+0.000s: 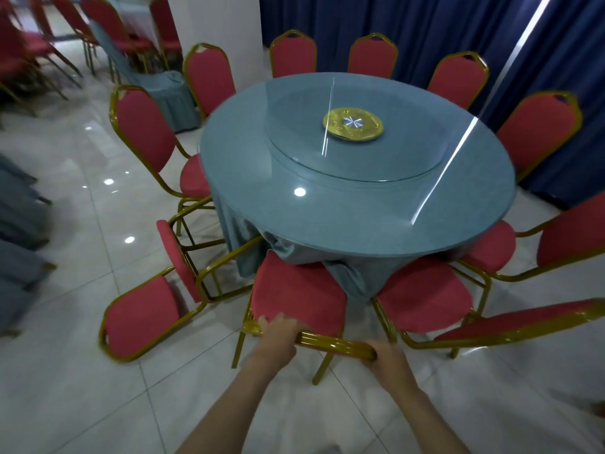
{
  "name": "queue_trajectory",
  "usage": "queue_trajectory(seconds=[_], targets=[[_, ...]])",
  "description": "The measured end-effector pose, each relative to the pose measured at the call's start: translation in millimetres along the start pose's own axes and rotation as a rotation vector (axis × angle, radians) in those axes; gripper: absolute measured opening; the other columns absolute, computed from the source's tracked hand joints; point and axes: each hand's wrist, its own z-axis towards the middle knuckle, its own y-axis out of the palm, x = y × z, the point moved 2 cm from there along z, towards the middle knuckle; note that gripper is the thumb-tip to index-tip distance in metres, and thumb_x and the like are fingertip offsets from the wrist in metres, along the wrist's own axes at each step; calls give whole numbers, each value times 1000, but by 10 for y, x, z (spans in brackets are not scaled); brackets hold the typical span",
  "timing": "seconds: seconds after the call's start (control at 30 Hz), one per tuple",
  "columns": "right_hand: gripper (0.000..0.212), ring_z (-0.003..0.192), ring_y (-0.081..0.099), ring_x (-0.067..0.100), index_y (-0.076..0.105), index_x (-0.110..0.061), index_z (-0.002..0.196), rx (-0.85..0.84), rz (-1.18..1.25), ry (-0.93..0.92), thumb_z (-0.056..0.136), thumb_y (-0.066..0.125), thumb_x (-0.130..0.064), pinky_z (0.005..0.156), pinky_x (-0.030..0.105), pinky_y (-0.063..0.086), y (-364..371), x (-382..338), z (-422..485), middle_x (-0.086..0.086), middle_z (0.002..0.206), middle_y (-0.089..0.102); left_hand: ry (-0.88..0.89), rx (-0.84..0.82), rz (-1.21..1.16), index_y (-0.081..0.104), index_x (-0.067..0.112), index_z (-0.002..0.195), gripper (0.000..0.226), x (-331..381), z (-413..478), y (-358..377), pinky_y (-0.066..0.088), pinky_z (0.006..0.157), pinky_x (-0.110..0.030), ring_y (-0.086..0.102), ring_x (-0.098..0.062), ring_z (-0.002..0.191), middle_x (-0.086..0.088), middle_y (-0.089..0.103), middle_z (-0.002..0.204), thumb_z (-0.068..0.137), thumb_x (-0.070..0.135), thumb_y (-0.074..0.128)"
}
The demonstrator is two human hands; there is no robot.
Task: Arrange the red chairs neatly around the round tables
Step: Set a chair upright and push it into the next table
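Note:
A round table (343, 221) with a blue-grey cloth and a glass turntable fills the middle of the head view. Red chairs with gold frames ring it. Directly below me stands one red chair (298, 293), its seat facing the table edge. My left hand (278, 335) grips the left part of its gold top rail, and my right hand (389, 358) grips the right end. To the left, another red chair (144, 316) lies tipped on its back on the floor. A third chair (425, 296) stands just right of the held one.
White glossy floor tiles spread to the left and below. A white pillar (216, 31) stands behind the table, dark blue curtains (425, 24) at the back right. More red chairs (29, 47) are stacked at the top left, and grey-covered furniture (16, 224) lines the left edge.

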Motion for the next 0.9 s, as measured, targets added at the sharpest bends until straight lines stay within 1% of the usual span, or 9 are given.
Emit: queue_trajectory(seconds=[0.1, 0.2, 0.27, 0.33, 0.43, 0.5, 0.57, 0.67, 0.9], targets=[[20, 82, 68, 9, 77, -34, 99, -35, -164, 12, 97, 62, -21, 72, 28, 56, -28, 9, 44, -6, 87, 74, -10, 26, 25, 63, 43, 125, 59, -22, 0, 1, 29, 111, -57, 47, -20, 127, 12, 62, 126, 87, -2, 57], [27, 85, 70, 13, 76, -35, 105, -58, -262, -10, 95, 61, -16, 72, 31, 57, -77, -24, 28, -4, 88, 74, 5, -15, 29, 63, 41, 127, 60, -46, -2, 4, 25, 115, -56, 44, -18, 131, 12, 61, 130, 86, -2, 54], [34, 81, 69, 12, 76, -38, 112, -64, -262, -28, 93, 62, -13, 71, 30, 57, -77, -64, -19, -4, 87, 76, 17, -20, 4, 63, 44, 129, 64, -93, -10, 2, 20, 117, -50, 42, -17, 133, 13, 59, 132, 86, -2, 52], [35, 75, 68, 10, 76, -40, 110, -37, -267, -36, 93, 62, -13, 65, 26, 55, -55, -120, -60, -6, 83, 75, 28, -9, -22, 63, 46, 126, 66, -172, -23, 22, 23, 111, -43, 45, -17, 131, 13, 60, 129, 84, -4, 51], [40, 73, 67, 8, 75, -45, 108, -10, -248, -34, 92, 63, -10, 61, 22, 49, 33, -211, -77, -7, 81, 75, 2, 4, -81, 64, 49, 123, 73, -332, -61, 146, 25, 105, -42, 47, -15, 127, 14, 61, 123, 78, -7, 52], [51, 81, 69, 9, 72, -49, 113, -31, -187, -31, 91, 60, -4, 67, 22, 50, 119, -270, -77, -11, 89, 74, -29, 9, -126, 63, 53, 122, 75, -425, -115, 273, 26, 99, -40, 49, -14, 123, 17, 64, 117, 79, -8, 52], [64, 91, 69, 10, 69, -49, 122, 5, -105, -13, 89, 57, 4, 79, 28, 55, 200, -317, -80, -14, 100, 74, -48, 24, -163, 63, 57, 122, 76, -472, -186, 400, 25, 91, -35, 51, -12, 119, 21, 67, 113, 81, -7, 55], [64, 103, 64, 12, 70, -45, 122, 31, -122, 90, 86, 57, 6, 97, 32, 48, 314, -366, -75, -14, 110, 71, -60, 71, -193, 65, 57, 120, 72, -493, -233, 515, 23, 90, -34, 51, -11, 113, 21, 69, 107, 79, -2, 65], [61, 114, 55, 15, 68, -46, 121, 58, -157, 239, 85, 59, 2, 99, 30, 30, 334, -440, 98, -15, 116, 65, -61, 39, -90, 65, 55, 119, 70, -547, -21, 393, 31, 97, -39, 53, -13, 113, 18, 69, 107, 76, 0, 64]])
